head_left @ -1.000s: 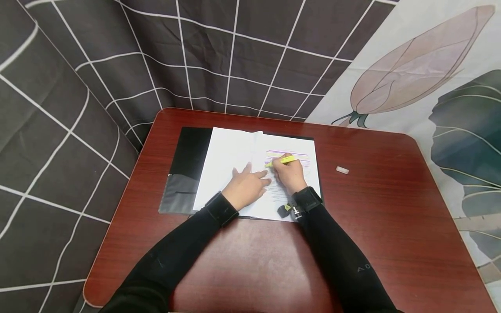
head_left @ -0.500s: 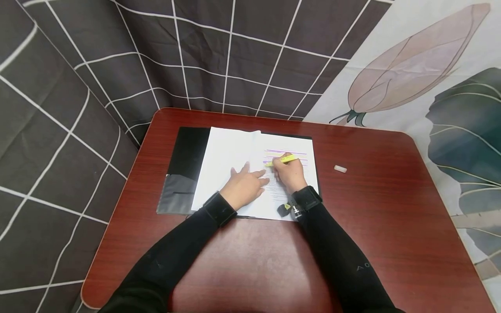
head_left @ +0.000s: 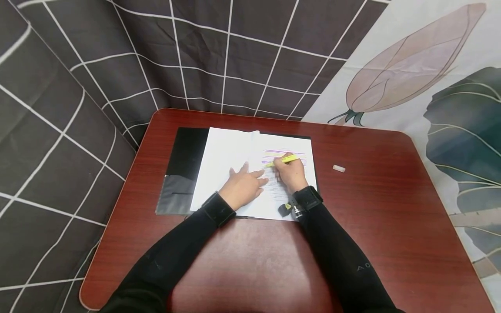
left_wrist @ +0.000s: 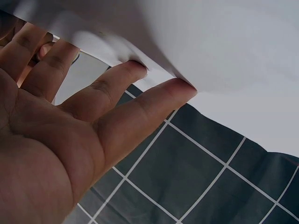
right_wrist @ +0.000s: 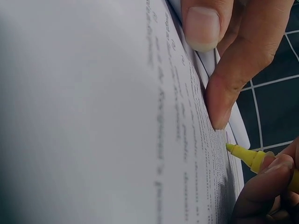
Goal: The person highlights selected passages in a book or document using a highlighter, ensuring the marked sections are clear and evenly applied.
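Note:
A yellow highlighter [head_left: 288, 159] is pinched between the thumb and fingers of my right hand [head_left: 290, 174], its tip at the printed lines of the right page [head_left: 289, 206]. The tip of the highlighter [right_wrist: 238, 151] also shows against the text in the right wrist view. Purple and yellow stripes mark lines near the top of that page. My left hand [head_left: 242, 188] rests with spread fingers across the inner fold, between the blank left page [head_left: 223, 150] and the printed one. In the left wrist view, fingertips of the left hand [left_wrist: 79, 112] touch the white paper [left_wrist: 243, 60].
Beneath the pages lies an open black folder [head_left: 192, 150] with a clear pocket at its lower left. A small white cap-like piece [head_left: 339, 168] lies on the red-brown table [head_left: 372, 208], right of the folder. Dark gridded cloth [head_left: 203, 52] hangs behind the table.
The highlighter tip has shifted slightly to the right along the line on the page. My left hand stays in place on the paper, while the whole view drifts a little.

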`<state>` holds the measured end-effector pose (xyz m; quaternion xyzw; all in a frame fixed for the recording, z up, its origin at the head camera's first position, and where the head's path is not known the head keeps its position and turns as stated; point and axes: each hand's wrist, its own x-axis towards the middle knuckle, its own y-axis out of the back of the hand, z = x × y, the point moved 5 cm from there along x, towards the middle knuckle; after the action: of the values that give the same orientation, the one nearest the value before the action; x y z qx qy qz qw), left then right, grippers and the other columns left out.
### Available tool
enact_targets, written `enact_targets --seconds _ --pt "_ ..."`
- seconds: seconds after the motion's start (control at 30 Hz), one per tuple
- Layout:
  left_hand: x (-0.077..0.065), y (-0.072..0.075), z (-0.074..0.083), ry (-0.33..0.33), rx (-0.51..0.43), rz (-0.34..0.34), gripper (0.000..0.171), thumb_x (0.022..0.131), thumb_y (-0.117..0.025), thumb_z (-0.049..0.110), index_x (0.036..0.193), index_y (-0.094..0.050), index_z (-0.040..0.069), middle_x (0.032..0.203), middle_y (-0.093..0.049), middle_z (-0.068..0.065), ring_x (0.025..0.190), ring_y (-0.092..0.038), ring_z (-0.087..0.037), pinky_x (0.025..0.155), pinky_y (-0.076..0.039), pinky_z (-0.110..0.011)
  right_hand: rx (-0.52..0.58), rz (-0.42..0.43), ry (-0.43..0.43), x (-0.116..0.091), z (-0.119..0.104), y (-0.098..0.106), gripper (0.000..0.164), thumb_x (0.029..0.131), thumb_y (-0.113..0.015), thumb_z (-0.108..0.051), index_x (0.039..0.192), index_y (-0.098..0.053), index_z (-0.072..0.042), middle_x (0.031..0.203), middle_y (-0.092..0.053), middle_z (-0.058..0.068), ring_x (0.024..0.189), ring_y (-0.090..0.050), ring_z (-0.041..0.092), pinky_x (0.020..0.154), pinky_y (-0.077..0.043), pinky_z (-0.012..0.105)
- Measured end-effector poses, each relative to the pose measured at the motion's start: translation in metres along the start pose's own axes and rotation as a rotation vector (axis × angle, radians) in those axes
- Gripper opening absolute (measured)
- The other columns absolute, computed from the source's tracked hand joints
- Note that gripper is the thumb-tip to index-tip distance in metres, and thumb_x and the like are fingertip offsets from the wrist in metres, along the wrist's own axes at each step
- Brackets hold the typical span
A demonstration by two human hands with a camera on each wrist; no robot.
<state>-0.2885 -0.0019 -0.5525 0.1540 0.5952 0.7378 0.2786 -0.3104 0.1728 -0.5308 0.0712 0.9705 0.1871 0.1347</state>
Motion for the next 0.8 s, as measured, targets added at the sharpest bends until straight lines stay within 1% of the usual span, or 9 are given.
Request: enact_targets --seconds 0.2,0.37,0.63,0.8 --pt "-0.0009 0.0034 0.001 -0.006 -0.025 -0.004 0.048 0.111 -0.072 0.039 0.159 -0.068 0.035 0.173 -0.059 0.002 0.166 -0.042 -0.056 0.119 -0.041 -0.089 -0.017 0.006 0.006 -0.0013 -0.0015 0.001 0.007 0.108 -0.064 -0.017 0.108 -0.063 -0.01 0.076 -0.062 -0.002 0.061 -0.057 0.01 0.054 -0.045 0.02" --pt "-0.0026 0.0064 0.0027 -0.003 -0.013 -0.001 0.047 0.112 -0.072 0.038 0.158 -0.069 0.033 0.172 -0.061 0.001 0.165 -0.044 -0.056 0.119 -0.042 -0.088 -0.032 0.018 0.015 -0.0023 -0.0028 0.0027 0.007 0.107 -0.063 -0.016 0.107 -0.064 -0.009 0.075 -0.062 -0.002 0.06 -0.057 0.01 0.054 -0.045 0.02" --pt "-0.0016 0.0032 0.0015 -0.003 -0.028 -0.004 0.047 0.112 -0.071 0.04 0.158 -0.069 0.035 0.173 -0.059 0.003 0.166 -0.042 -0.056 0.119 -0.041 -0.089 -0.043 0.021 0.011 -0.0033 -0.0026 0.0062 0.007 0.107 -0.063 -0.016 0.104 -0.062 -0.011 0.076 -0.062 -0.001 0.06 -0.057 0.009 0.054 -0.045 0.019" --pt "-0.001 0.0024 0.0015 -0.007 -0.026 -0.008 0.048 0.112 -0.072 0.039 0.159 -0.068 0.035 0.173 -0.059 0.001 0.166 -0.043 -0.057 0.119 -0.042 -0.089 -0.049 0.019 0.007 -0.0043 -0.0022 0.0096 0.006 0.106 -0.063 -0.016 0.103 -0.062 -0.011 0.075 -0.062 -0.001 0.061 -0.058 0.01 0.054 -0.046 0.02"
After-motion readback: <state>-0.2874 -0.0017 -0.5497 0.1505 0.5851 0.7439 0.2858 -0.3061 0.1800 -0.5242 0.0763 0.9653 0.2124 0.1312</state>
